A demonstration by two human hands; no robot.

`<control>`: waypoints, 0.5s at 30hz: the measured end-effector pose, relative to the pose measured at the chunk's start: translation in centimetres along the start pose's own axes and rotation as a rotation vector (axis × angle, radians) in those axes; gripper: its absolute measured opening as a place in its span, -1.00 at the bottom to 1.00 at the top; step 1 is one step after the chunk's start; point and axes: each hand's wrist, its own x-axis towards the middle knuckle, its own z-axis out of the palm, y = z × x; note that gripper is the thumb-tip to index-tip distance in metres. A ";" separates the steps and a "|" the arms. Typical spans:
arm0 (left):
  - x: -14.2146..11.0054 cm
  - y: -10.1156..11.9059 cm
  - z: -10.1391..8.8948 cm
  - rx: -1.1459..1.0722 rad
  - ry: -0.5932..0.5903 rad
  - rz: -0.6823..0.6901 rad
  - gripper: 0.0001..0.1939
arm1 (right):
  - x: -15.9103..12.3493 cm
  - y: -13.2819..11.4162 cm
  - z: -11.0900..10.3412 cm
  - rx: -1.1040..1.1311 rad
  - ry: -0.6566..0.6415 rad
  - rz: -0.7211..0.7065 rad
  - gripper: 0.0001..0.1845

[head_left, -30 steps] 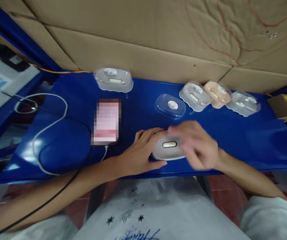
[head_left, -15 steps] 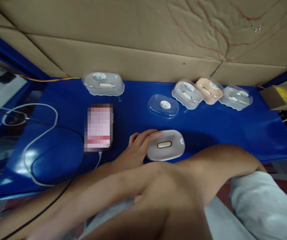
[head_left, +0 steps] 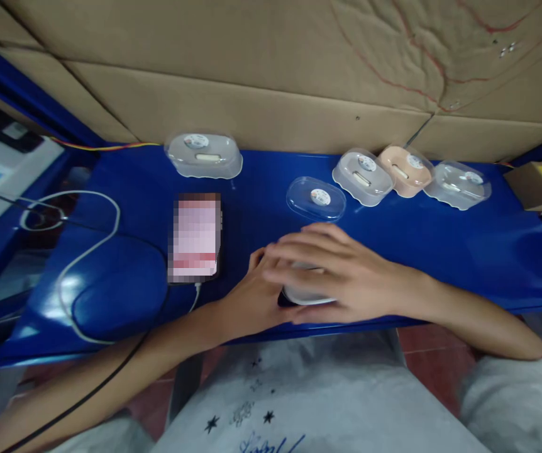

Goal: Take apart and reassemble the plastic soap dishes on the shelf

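A pale oval plastic dish (head_left: pixel 309 294) sits on the blue table, mostly hidden beneath my hands. My left hand (head_left: pixel 261 289) holds it at its left end, fingers partly covered by my other hand. Over the top of the dish lies my right hand (head_left: pixel 337 277), its fingers stretched and spread, slightly blurred, with the tips reaching over the left hand. Whether the right fingers grip the rim I cannot tell. Just behind the hands, a clear oval lid (head_left: pixel 315 199) with a round sticker rests flat on the table.
A phone (head_left: pixel 194 236) with a blurred screen lies left of my hands, a white cable plugged in. Lidded dishes stand along the back: one white (head_left: pixel 204 157) at left, a peach one (head_left: pixel 405 173) among others at right. A black cable (head_left: pixel 124 358) crosses my left forearm.
My right hand has come back from across my left arm and now lies over the dish. My left hand stays at the dish's left end. The view has shifted slightly.
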 end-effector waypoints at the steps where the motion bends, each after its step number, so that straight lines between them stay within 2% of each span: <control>1: 0.1 -0.1 -0.2 0.072 -0.057 0.051 -0.18 | -1.5 0.9 0.2 0.025 -0.026 0.098 -0.21; 3: 0.1 -0.3 -0.5 0.243 -0.169 0.164 -0.05 | -4.2 2.0 0.8 0.070 -0.100 0.231 0.10; 5: 0.2 -0.5 -0.6 0.398 -0.210 0.221 0.07 | -6.0 2.4 1.3 0.103 -0.152 0.304 0.20; 8: 0.3 -0.6 -0.8 0.478 -0.196 0.198 0.23 | -7.0 2.3 1.9 0.143 -0.159 0.339 0.07; 15: 0.1 -0.5 -0.8 0.463 -0.153 0.166 0.24 | -7.1 3.4 1.9 0.257 -0.080 0.366 -0.13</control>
